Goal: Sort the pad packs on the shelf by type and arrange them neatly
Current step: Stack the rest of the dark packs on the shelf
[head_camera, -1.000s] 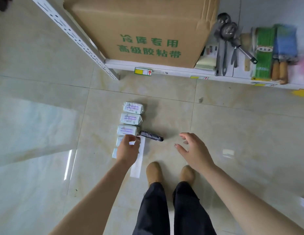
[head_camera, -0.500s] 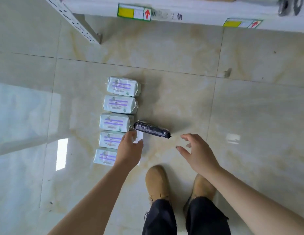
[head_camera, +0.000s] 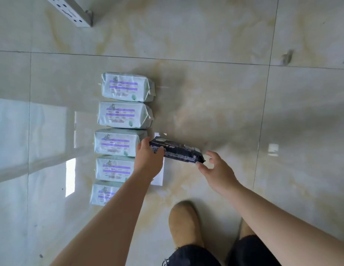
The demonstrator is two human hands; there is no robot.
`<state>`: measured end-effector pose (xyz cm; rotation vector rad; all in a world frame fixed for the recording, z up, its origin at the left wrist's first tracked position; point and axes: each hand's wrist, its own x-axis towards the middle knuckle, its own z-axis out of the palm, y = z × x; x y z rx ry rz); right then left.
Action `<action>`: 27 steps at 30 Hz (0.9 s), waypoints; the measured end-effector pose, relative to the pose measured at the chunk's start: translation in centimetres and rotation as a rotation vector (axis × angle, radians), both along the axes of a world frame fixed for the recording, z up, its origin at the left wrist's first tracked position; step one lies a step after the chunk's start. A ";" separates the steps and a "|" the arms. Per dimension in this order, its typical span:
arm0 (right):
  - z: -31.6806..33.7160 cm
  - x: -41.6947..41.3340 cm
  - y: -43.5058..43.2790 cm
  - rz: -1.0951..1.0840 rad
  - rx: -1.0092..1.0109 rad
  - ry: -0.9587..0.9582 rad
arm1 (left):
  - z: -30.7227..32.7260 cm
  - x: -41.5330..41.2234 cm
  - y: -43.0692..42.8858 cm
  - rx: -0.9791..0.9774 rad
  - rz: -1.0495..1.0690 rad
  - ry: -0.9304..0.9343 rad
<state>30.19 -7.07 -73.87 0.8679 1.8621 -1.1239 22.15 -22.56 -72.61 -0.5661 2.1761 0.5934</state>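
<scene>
Several pale green pad packs with purple labels [head_camera: 127,87] lie in a straight column on the tiled floor. One dark navy pad pack [head_camera: 176,150] lies to the right of the column, beside the third pale pack [head_camera: 117,142]. My left hand [head_camera: 148,160] grips the navy pack's left end. My right hand [head_camera: 217,169] has its fingers spread, with fingertips touching the pack's right end. My left forearm covers part of the two nearest pale packs.
A white shelf leg [head_camera: 71,10] stands at the top left. A white paper strip [head_camera: 158,175] lies under my left hand. My tan shoes [head_camera: 184,225] stand on the floor just below the hands. A small mark [head_camera: 286,57] sits at the upper right.
The camera has dropped closer to the floor, and the shelf has left the view. My left hand closed on the navy pack's left end, and my right hand reached its right end.
</scene>
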 end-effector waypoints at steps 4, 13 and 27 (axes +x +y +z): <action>-0.8 0.2 -0.7 -0.061 -0.055 0.006 | -1.2 0.2 -0.3 0.018 -0.022 -0.005; 1.5 0.0 -0.4 -0.209 -0.056 0.038 | 1.4 -0.2 0.0 0.038 -0.005 0.008; 15.7 -2.5 5.0 -0.438 -0.078 0.239 | 16.9 -1.3 2.9 0.146 0.149 0.165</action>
